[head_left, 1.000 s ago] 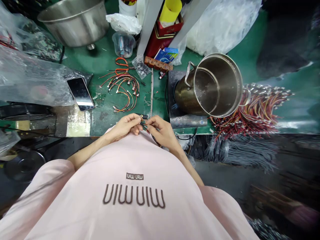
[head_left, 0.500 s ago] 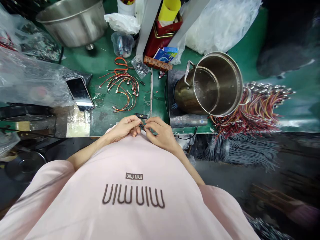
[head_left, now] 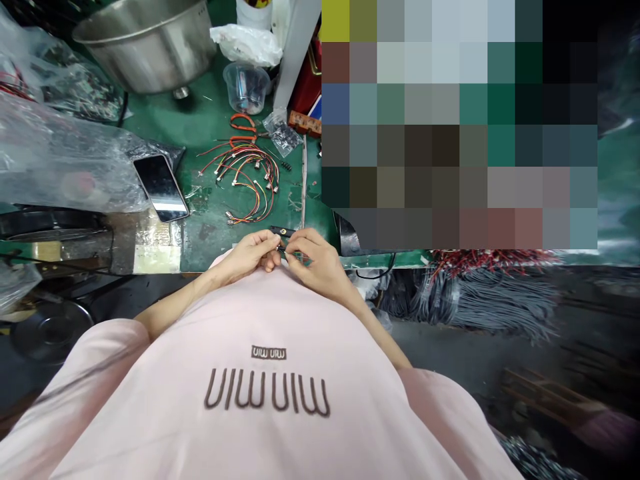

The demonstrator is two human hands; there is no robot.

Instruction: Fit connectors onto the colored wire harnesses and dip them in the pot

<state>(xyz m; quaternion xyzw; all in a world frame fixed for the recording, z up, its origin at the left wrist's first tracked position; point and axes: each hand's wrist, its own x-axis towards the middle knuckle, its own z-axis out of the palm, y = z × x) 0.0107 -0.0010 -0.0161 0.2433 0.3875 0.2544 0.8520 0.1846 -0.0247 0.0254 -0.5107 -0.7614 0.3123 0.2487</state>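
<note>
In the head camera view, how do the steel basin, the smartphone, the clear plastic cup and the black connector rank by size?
1. Steel basin, clearly largest.
2. Smartphone and clear plastic cup: too alike to rank.
3. Black connector, smallest.

Place: electronics wiring workshop | Bench: green-topped bench (head_left: pixel 200 113), top centre | On it: coloured wire leads with connectors (head_left: pixel 245 180) | Upper left: steel pot (head_left: pixel 145 47) | Lower right: bundled grey cables (head_left: pixel 500 307)

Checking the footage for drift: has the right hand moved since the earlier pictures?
Yes, the right hand has shifted slightly left, toward the body's midline, judged against the phone.
</note>
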